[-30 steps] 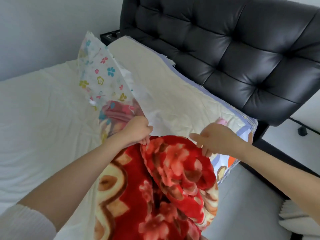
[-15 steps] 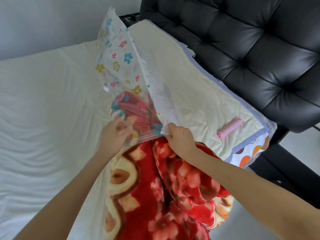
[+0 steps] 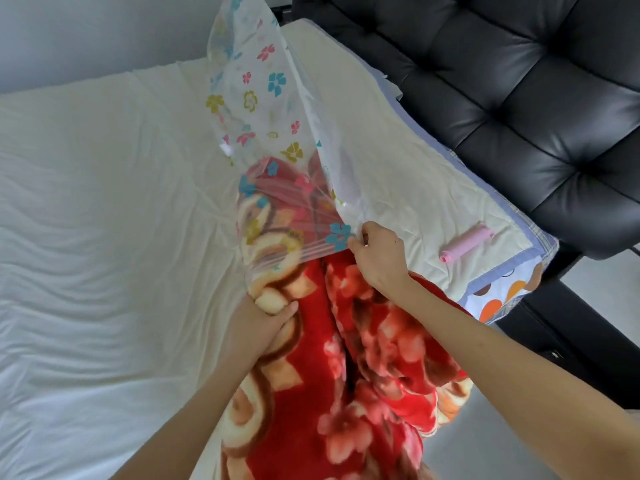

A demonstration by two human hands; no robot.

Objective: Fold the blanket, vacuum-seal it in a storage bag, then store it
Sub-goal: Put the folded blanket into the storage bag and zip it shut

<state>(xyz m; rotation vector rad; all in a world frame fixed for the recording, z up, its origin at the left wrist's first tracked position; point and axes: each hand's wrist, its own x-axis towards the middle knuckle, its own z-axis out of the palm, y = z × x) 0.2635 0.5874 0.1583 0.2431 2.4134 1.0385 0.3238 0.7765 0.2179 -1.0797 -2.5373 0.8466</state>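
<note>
A folded red blanket [image 3: 339, 382] with cream and pink flowers lies on the bed in front of me. Its far end sits inside the mouth of a clear storage bag [image 3: 256, 109] printed with small coloured flowers. The bag stands up from the bed, tilted away from me. My right hand [image 3: 377, 258] pinches the bag's open edge at the right of the blanket. My left hand [image 3: 263, 323] grips the blanket's left fold just below the bag's mouth.
The white bed sheet [image 3: 97, 244] spreads to the left. A cream quilt [image 3: 408, 174] with a blue border lies along the black tufted headboard [image 3: 519, 98]. A pink clip [image 3: 467, 243] rests on the quilt. The floor [image 3: 588, 282] shows at the right.
My left hand has let go of the bag's edge and dropped down onto the blanket's left fold. The bag's mouth now covers more of the blanket's end. My right hand still holds the bag's edge.
</note>
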